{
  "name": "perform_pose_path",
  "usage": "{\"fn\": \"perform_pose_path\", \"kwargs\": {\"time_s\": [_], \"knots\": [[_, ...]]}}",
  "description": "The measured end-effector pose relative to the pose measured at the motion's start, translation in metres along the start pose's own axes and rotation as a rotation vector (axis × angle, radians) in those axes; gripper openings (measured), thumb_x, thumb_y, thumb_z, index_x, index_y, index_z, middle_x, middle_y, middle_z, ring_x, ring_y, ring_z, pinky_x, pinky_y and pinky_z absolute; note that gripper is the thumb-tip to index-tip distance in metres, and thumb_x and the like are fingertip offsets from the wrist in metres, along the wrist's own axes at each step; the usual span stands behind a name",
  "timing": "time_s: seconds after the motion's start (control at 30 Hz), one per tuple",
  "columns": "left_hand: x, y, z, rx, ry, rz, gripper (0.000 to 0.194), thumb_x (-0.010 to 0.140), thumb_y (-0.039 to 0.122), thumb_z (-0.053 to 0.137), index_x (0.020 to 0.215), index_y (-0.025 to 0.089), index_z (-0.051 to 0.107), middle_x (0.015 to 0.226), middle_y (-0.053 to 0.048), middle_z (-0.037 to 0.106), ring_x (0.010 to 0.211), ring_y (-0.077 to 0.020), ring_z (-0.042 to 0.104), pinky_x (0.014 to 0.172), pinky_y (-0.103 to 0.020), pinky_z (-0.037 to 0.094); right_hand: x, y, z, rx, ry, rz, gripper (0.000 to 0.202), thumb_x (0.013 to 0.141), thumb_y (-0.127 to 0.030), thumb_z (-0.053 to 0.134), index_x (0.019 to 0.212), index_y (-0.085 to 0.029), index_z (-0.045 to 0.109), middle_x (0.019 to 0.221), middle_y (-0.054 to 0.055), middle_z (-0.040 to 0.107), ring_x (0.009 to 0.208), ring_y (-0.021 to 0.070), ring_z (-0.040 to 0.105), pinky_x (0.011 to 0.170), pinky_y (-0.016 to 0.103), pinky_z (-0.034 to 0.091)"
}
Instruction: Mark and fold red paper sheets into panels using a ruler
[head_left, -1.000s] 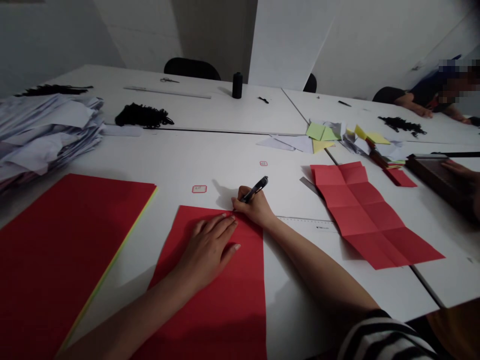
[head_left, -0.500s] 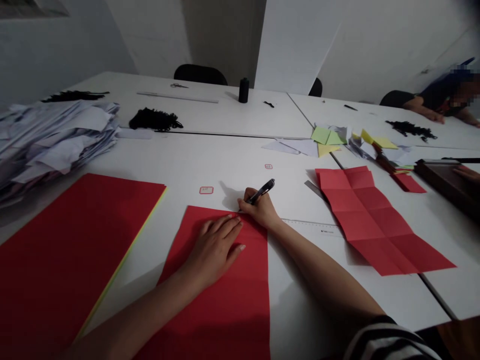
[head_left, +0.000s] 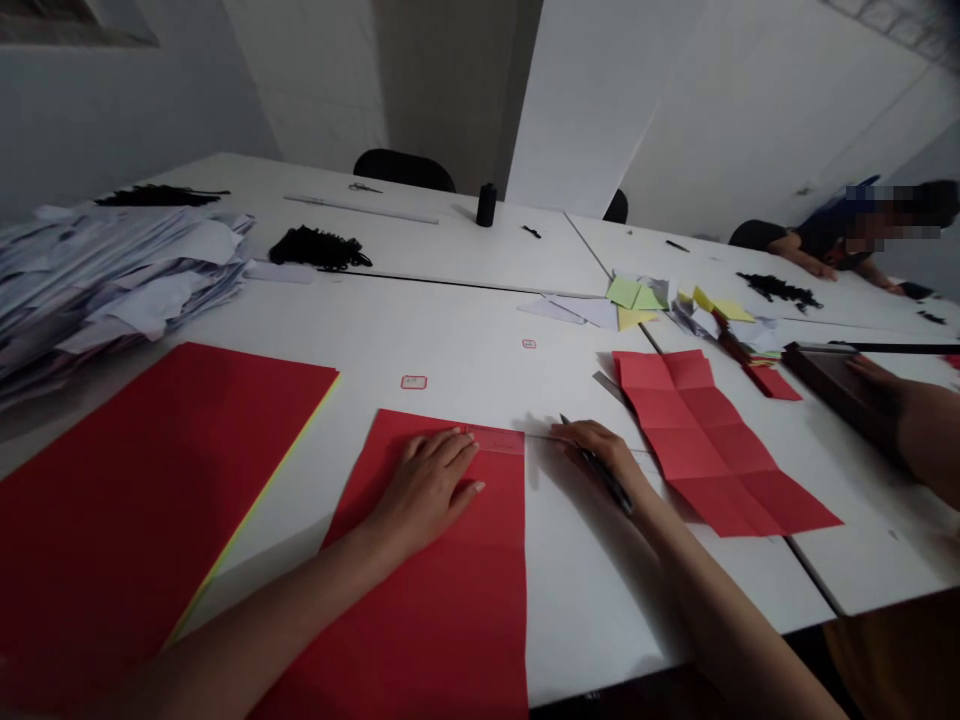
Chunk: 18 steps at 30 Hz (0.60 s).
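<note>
My left hand (head_left: 435,470) lies flat, fingers stretched out, on a long red paper sheet (head_left: 465,590) near its top edge. Off the sheet's right side, my right hand (head_left: 604,450) holds a dark pen (head_left: 615,487) slanting across the palm, its narrow end past the fingers. A clear ruler (head_left: 645,461) shows beside my right hand, partly hidden by it. Thin lines cross the sheet's top right corner; I cannot tell whether they are the ruler or drawn marks. Further left rests a stack of larger red sheets (head_left: 172,480) with a yellow edge.
A creased red sheet (head_left: 712,440) lies to the right over a metal ruler (head_left: 611,387). White papers (head_left: 135,270) pile up at left. Black yarn bundles (head_left: 319,247) and a black spool (head_left: 486,205) stand farther back. A co-worker's hand (head_left: 874,375) touches a dark box (head_left: 832,385).
My right hand has moved right, off the red sheet's top edge, and the pen has turned from upright writing position to lying along the palm. My left hand stays on the sheet.
</note>
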<state>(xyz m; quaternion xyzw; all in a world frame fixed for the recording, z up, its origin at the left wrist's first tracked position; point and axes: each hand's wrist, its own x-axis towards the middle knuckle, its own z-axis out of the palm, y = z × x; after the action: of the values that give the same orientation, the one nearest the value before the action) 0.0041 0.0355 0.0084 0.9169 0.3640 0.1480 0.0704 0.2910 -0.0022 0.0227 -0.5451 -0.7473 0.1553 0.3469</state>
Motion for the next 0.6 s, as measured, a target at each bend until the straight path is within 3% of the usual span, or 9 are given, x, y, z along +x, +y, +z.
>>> {"fn": "perform_pose_path", "kwargs": {"time_s": [0.1,0.2,0.37,0.6], "knots": [[0.003,0.001,0.0,-0.01,-0.005,-0.022,0.037,0.094,0.034,0.051,0.127,0.016,0.054,0.135,-0.012,0.056,0.126,-0.03,0.049,0.1,-0.049,0.038,-0.034,0.022,-0.015,-0.181,-0.071,-0.055,0.033,0.094,-0.02,0.044,0.118,-0.027,0.065,0.123,0.009,0.066,0.117,0.0257,0.06,0.095,0.043,0.052],[0.01,0.005,0.0,-0.001,0.002,-0.079,0.039,0.094,0.036,0.05,0.127,0.015,0.054,0.137,-0.014,0.054,0.128,-0.0308,0.047,0.102,-0.051,0.034,-0.048,0.038,-0.032,-0.331,-0.081,-0.078,0.038,0.095,-0.017,0.041,0.125,-0.026,0.062,0.124,0.011,0.065,0.118,0.0251,0.06,0.093,0.042,0.053],[0.023,0.004,0.004,0.009,0.025,-0.148,0.041,0.095,0.037,0.046,0.129,0.015,0.053,0.141,-0.013,0.049,0.127,-0.0303,0.045,0.103,-0.049,0.03,-0.04,0.048,-0.041,-0.485,-0.145,-0.036,0.035,0.095,-0.018,0.043,0.125,-0.019,0.062,0.102,0.012,0.07,0.101,0.0262,0.061,0.084,0.04,0.052],[0.03,-0.002,0.001,0.063,0.048,-0.239,0.044,0.095,0.041,0.045,0.13,0.016,0.053,0.141,-0.012,0.047,0.125,-0.032,0.045,0.102,-0.048,0.03,-0.028,0.037,-0.034,-0.641,-0.125,-0.019,0.033,0.095,-0.021,0.044,0.119,-0.017,0.067,0.089,0.012,0.07,0.089,0.0264,0.058,0.069,0.036,0.045]]}}
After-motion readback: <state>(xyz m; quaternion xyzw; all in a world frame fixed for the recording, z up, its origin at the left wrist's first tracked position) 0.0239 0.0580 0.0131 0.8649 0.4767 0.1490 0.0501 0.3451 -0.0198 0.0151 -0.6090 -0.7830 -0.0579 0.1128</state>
